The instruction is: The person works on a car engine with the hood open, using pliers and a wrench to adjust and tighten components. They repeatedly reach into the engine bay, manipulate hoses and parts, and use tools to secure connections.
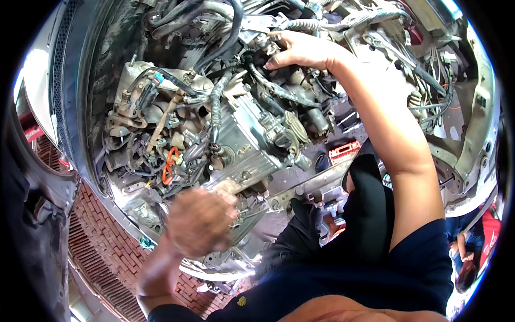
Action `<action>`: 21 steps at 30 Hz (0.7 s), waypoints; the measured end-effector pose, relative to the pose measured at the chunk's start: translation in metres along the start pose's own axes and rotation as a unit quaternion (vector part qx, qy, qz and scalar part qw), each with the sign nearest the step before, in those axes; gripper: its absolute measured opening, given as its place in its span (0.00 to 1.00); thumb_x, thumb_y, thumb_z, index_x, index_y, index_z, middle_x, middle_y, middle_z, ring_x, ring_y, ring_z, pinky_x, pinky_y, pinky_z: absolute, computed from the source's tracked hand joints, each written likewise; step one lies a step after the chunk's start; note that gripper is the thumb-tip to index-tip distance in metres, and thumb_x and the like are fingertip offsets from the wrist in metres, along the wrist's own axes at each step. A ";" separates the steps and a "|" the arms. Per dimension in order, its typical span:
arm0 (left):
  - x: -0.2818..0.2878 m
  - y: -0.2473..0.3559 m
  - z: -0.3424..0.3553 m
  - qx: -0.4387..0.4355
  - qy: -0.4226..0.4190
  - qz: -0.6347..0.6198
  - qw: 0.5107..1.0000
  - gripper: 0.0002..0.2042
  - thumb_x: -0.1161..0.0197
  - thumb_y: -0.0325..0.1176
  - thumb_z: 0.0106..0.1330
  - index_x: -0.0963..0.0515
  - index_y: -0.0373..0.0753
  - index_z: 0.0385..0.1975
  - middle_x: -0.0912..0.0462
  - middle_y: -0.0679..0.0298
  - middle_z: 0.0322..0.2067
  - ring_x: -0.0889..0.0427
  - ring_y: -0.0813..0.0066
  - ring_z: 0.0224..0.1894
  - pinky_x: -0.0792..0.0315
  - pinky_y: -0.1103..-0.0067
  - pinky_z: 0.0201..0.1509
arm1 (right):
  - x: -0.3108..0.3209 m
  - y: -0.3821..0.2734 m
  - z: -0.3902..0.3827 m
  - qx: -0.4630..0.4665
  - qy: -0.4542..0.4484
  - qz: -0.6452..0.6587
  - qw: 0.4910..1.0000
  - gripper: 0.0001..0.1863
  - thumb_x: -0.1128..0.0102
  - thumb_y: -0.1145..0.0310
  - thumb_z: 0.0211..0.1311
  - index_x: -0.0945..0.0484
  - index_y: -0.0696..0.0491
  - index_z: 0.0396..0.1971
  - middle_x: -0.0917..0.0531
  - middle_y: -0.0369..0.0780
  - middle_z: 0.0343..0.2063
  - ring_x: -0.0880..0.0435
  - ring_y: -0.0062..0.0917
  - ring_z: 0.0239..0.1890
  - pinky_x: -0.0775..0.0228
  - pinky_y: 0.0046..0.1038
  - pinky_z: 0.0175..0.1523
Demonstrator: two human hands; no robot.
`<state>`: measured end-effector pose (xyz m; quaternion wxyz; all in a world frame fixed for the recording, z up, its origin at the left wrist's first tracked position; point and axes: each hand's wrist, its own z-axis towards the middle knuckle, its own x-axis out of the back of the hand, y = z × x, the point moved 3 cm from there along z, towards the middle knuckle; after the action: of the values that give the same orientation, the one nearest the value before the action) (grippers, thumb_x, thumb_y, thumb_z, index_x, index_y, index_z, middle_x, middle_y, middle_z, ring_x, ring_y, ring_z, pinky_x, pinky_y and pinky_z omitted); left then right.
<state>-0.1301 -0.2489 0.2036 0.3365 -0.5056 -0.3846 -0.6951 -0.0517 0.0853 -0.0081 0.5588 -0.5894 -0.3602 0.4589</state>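
In the lower left, my left hand (201, 222) is curled into a fist and smeared by motion. It is over the near-left edge of the engine, close to the long ribbed metal cover (244, 142). A pale patch shows at its fingertips; I cannot make out what it is. My right hand (303, 51) reaches across to the far side of the engine. Its thumb and fingers are bent round a small metal fitting (273, 47) among hoses; the other fingertips are hidden. A corrugated wiring sleeve (215, 102) runs over the cover between the hands.
Orange clips (170, 166) sit among wires at left. Thick grey hoses (222, 11) cross the top. Loose wires (437, 88) hang at right. A red tool holder (344, 152) lies near my knee. Brick paving (102, 231) shows lower left. Another person (465, 252) is at far right.
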 end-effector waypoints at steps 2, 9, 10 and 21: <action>0.028 -0.033 0.050 0.044 0.080 0.041 0.995 0.10 0.50 0.29 0.73 0.19 0.40 0.42 0.15 0.59 0.43 0.15 0.68 0.37 0.21 0.67 0.49 | 0.006 0.009 -0.001 -0.006 -0.009 0.023 1.000 0.31 0.28 0.66 0.59 0.27 0.62 0.60 0.13 0.38 0.40 0.15 0.18 0.35 0.18 0.26 0.33; 0.006 -0.204 0.144 0.316 -0.136 -0.062 0.937 0.17 0.47 0.35 0.77 0.18 0.31 0.53 0.13 0.53 0.51 0.17 0.65 0.57 0.30 0.72 0.66 | 0.009 -0.014 -0.014 -0.027 0.033 -0.077 0.996 0.47 0.25 0.59 0.55 0.35 0.65 0.71 0.19 0.47 0.58 0.23 0.26 0.59 0.35 0.28 0.68; -0.006 -0.232 0.142 0.311 -0.178 -0.066 0.931 0.16 0.45 0.35 0.76 0.18 0.33 0.55 0.13 0.56 0.52 0.18 0.69 0.57 0.31 0.74 0.66 | 0.010 -0.006 -0.010 -0.009 0.044 -0.071 0.996 0.48 0.25 0.57 0.55 0.36 0.67 0.70 0.20 0.48 0.59 0.24 0.26 0.61 0.37 0.27 0.70; -0.111 -0.283 0.180 0.487 -0.384 -0.207 0.756 0.20 0.25 0.43 0.62 0.14 0.38 0.50 0.12 0.61 0.42 0.19 0.75 0.36 0.23 0.74 0.38 | 0.012 -0.011 -0.015 0.000 0.011 -0.038 0.999 0.44 0.25 0.58 0.56 0.33 0.63 0.69 0.16 0.43 0.51 0.21 0.25 0.53 0.31 0.29 0.63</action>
<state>-0.2637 0.0521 0.0762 0.2093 -0.4055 -0.8637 -0.2139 -0.0326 0.0929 0.0001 0.5799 -0.5801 -0.3759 0.4311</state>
